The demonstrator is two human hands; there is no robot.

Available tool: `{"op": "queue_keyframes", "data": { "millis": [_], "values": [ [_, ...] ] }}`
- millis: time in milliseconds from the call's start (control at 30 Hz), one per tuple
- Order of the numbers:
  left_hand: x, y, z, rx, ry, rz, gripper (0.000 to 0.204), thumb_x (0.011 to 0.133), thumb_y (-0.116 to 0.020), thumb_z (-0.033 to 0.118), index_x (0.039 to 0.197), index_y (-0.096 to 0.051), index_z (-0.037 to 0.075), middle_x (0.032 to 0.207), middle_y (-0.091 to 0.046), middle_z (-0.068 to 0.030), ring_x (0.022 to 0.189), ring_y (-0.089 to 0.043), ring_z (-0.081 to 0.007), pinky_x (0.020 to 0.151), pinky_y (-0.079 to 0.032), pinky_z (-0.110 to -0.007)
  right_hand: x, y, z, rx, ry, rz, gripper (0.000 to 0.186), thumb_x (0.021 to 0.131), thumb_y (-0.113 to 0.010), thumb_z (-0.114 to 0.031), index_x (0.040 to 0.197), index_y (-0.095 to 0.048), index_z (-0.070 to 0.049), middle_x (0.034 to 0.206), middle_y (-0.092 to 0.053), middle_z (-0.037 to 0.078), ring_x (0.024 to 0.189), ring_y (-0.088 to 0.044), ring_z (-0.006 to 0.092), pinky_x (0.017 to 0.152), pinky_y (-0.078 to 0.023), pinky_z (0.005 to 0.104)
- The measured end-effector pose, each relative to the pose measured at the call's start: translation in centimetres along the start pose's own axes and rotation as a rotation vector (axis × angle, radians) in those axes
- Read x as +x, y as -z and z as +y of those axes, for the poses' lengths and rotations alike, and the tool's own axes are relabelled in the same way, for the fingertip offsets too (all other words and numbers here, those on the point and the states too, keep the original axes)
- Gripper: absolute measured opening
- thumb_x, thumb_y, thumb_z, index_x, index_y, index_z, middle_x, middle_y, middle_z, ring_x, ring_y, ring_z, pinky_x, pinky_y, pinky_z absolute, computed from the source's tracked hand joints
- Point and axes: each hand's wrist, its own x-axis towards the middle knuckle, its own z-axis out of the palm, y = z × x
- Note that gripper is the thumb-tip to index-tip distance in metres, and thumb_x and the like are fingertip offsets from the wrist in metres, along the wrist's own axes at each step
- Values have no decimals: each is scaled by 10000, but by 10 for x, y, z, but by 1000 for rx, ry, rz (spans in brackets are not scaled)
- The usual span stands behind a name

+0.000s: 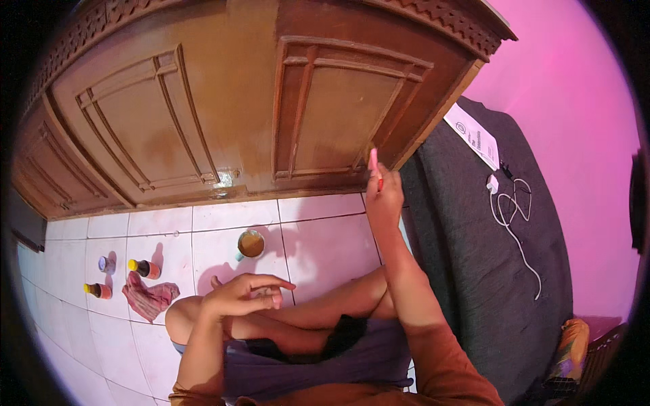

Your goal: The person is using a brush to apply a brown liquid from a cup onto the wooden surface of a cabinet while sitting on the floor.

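Note:
My right hand is closed around a slim brush with a pink and red handle. Its tip is at the lower right corner of the framed panel on the brown wooden cabinet; whether it touches the wood is hard to tell. My left hand hangs over my crossed legs, fingers apart and holding nothing. Just beyond it on the tiles stands a mug of brown liquid, its handle toward me.
At left on the tiled floor are two dark bottles with yellow caps, a small jar and a crumpled pink cloth. To my right, a dark grey mattress bears a printed booklet and a white charger cable.

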Motion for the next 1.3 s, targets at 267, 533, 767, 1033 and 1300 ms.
{"op": "queue_keyframes", "data": {
  "millis": [267,533,767,1033,1300],
  "values": [
    [-2,-2,2,326,108,-11,367,937,-609,192,1270,-572,42,965,-647,-62,899,-588,-118,826,-472,-268,-19,-11,-5,-93,-82,-103,220,925,-538,-142,1027,-658,11,932,-626,223,864,-625,386,776,-498,427],
    [-5,5,-5,493,81,51,369,936,-620,306,1252,-598,116,930,-668,-65,820,-580,-129,747,-472,-294,27,1,-16,-86,73,3,218,924,-545,-140,989,-654,37,932,-639,228,851,-629,385,774,-502,417],
    [-6,1,-1,524,51,52,397,913,-637,361,1225,-615,118,823,-655,-61,693,-548,-146,638,-444,-287,76,53,-54,-90,208,191,232,933,-543,-157,1033,-646,25,888,-605,203,806,-615,356,723,-492,411],
    [-5,0,-1,536,11,59,381,910,-648,324,1237,-615,132,759,-625,-56,656,-521,-130,605,-419,-272,68,61,-63,-41,224,255,239,944,-548,-129,1117,-617,20,870,-560,170,765,-583,310,700,-476,376],
    [-5,3,-6,557,40,52,456,904,-636,414,1199,-612,67,860,-671,-89,766,-618,-206,700,-493,-318,33,32,-30,-126,171,87,248,932,-550,-130,1122,-610,17,906,-574,184,776,-599,345,708,-490,407]
  ]
}}
